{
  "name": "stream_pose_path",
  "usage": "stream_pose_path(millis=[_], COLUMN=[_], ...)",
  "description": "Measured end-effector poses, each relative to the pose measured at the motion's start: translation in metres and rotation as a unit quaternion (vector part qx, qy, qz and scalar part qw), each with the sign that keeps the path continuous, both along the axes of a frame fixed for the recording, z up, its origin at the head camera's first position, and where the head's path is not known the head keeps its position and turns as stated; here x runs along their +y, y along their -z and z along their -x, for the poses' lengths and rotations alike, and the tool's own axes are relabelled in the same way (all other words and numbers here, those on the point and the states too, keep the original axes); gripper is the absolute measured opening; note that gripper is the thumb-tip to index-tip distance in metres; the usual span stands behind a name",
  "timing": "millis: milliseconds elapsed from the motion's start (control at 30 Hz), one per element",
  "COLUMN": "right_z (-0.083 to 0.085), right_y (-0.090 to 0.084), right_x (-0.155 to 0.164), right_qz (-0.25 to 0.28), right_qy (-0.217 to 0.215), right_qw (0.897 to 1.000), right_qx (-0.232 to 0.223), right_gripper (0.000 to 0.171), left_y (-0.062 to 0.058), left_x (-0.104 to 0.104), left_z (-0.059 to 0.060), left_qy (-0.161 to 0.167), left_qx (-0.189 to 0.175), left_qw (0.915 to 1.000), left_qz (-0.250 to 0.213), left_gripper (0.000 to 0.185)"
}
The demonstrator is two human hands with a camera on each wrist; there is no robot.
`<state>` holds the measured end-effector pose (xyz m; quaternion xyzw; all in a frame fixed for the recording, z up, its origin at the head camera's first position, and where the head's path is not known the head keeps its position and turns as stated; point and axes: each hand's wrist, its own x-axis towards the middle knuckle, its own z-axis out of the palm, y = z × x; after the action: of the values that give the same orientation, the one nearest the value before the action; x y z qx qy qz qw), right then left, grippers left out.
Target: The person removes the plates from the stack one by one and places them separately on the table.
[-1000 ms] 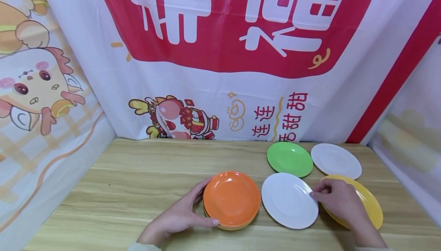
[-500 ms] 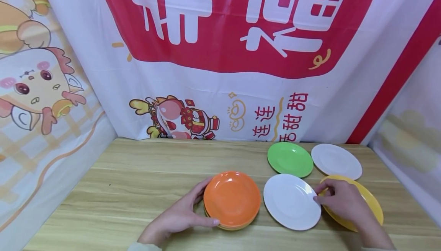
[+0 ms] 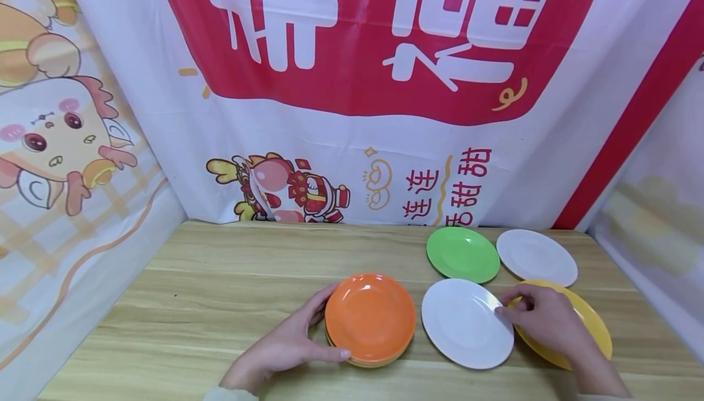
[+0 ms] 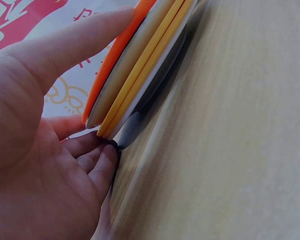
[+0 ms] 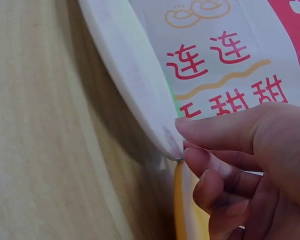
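Note:
A stack of plates, topped by an orange plate (image 3: 370, 316), sits at the front middle. My left hand (image 3: 291, 337) grips the stack from its left, the thumb lying at the orange rim and the other fingers curled at the side. Beneath the orange plate, the left wrist view shows a beige rim, yellow rims (image 4: 140, 70) and a white one. To the right of the stack is a white plate (image 3: 466, 324). My right hand (image 3: 544, 318) pinches that plate's right rim (image 5: 162, 135) between thumb and index finger, above a yellow plate (image 3: 591, 331).
Behind the near white plate lies a green plate (image 3: 463, 255), with another white plate (image 3: 536, 258) to its right. The wooden table (image 3: 236, 266) meets a printed cloth backdrop (image 3: 352, 162) at the back. Cloth also hangs along both sides.
The near white plate has shifted slightly to the right, widening its gap from the stack. My right thumb has moved a little further over its rim. The left hand and the stack stay put.

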<state>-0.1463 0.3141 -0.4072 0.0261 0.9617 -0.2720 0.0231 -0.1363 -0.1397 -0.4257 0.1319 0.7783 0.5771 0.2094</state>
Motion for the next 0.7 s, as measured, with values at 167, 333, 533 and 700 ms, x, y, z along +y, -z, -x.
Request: stream_pose_path(millis=[167, 333, 533, 700], right_z=[0.0034, 0.0044, 0.0034, 0.0013], right_y=[0.0034, 0.0068, 0.0085, 0.009], right_x=[-0.0034, -0.0021, 0.0012, 0.0044], right_qz=[-0.001, -0.003, 0.001, 0.004], right_qy=[0.018, 0.028, 0.031, 0.022], right_qw=[1.0, 1.0, 0.999, 1.0], right_qx=[-0.013, 0.002, 0.011, 0.022], right_gripper=[0.029, 0.024, 0.023, 0.021], left_y=[-0.0004, -0.0002, 0.0004, 0.0004], left_x=[-0.0003, 0.0, 0.0, -0.0003], left_z=[0.0001, 0.0004, 0.0002, -0.0002], left_qy=[0.0, 0.0, -0.002, -0.003], left_qx=[0.0, -0.001, -0.001, -0.003], left_qw=[1.0, 1.0, 1.0, 1.0], left_qz=[0.0, -0.002, -0.003, -0.007], left_gripper=[0.112, 0.112, 0.112, 0.112])
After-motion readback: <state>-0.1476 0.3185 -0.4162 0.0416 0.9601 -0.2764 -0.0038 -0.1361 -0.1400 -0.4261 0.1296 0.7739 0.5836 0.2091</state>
